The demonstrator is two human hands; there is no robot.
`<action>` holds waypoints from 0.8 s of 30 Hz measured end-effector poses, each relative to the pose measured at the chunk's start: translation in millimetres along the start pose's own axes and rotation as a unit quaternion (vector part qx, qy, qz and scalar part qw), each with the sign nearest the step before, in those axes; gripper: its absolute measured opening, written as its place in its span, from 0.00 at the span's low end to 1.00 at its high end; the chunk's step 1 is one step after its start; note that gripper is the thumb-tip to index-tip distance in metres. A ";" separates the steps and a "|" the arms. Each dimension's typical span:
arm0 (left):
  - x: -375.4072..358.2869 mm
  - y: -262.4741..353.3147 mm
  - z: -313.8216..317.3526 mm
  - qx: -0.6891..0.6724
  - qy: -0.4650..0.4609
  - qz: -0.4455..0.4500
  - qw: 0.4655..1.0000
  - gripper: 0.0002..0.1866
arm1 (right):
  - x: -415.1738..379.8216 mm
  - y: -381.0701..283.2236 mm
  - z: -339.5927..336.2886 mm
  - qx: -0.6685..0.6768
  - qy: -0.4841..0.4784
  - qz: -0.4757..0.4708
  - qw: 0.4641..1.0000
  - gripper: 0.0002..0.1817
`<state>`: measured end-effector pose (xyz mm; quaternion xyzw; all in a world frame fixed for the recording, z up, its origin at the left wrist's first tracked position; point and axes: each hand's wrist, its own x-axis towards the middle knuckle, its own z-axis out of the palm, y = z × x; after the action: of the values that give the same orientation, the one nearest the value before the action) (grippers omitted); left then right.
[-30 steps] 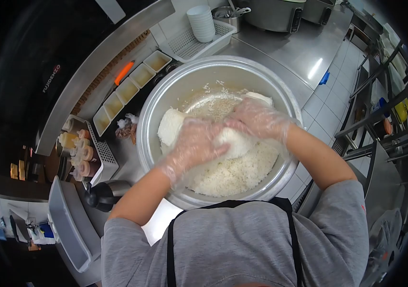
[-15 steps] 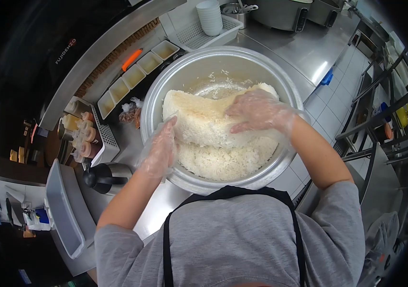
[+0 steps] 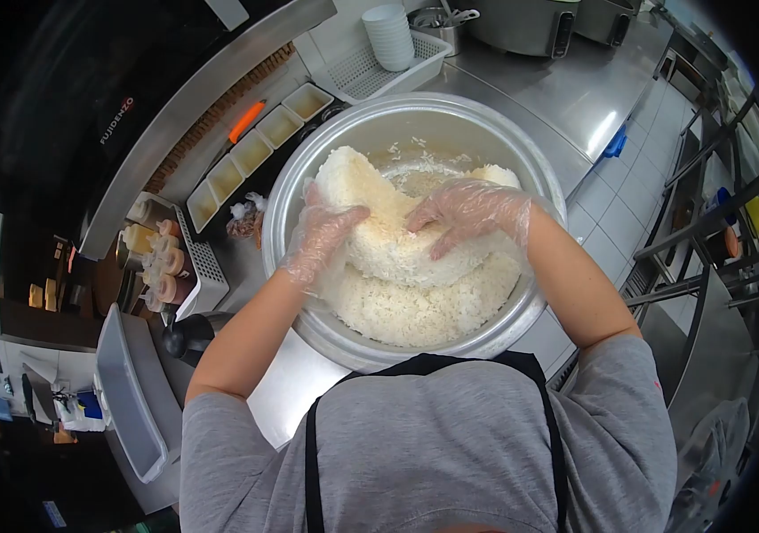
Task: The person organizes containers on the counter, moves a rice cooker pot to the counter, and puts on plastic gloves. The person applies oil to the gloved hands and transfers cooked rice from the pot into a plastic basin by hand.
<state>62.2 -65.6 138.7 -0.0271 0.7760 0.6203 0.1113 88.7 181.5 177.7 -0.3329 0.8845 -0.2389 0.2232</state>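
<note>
A large wide metal pot stands in front of me. Inside it a thick slab of cooked rice, faintly browned on top, rests on a layer of looser rice. Clear plastic gloves cover both hands. My left hand grips the slab's left end, thumb over the top and the other fingers along its outer side. On the right part of the slab, my right hand curls its fingers into the rice. Scattered grains show on the pot's bare far side.
Left of the pot are several sauce tubs, an orange handle, squeeze bottles, a black-handled jug and a grey bin. Behind stand a white basket, stacked bowls and dark cookers.
My left hand has moved up from the slab's side onto its left end, which now sits higher. My right hand has shifted slightly and its fingers are more bent.
</note>
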 end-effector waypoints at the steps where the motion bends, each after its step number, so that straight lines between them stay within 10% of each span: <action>1: 9.3 -12.2 -3.3 0.074 0.017 0.070 0.995 0.56 | 1.0 0.0 0.1 0.001 0.003 -0.007 1.000 0.29; 6: 6.8 4.3 -2.3 0.342 0.062 0.201 0.916 0.60 | -0.8 2.2 3.0 0.006 0.025 0.002 1.000 0.29; 18: 52.7 80.3 49.0 0.650 -0.200 0.287 0.675 0.53 | -30.5 10.6 -7.6 -0.078 0.151 0.060 0.984 0.37; 24: 60.0 75.7 49.7 0.581 -0.197 0.268 0.743 0.38 | -23.7 9.4 3.2 -0.151 0.166 0.099 0.969 0.46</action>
<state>-3.0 5.6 188.5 0.3747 0.9221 0.0449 0.0854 101.9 203.4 175.4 -0.2293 0.9635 -0.1313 0.0429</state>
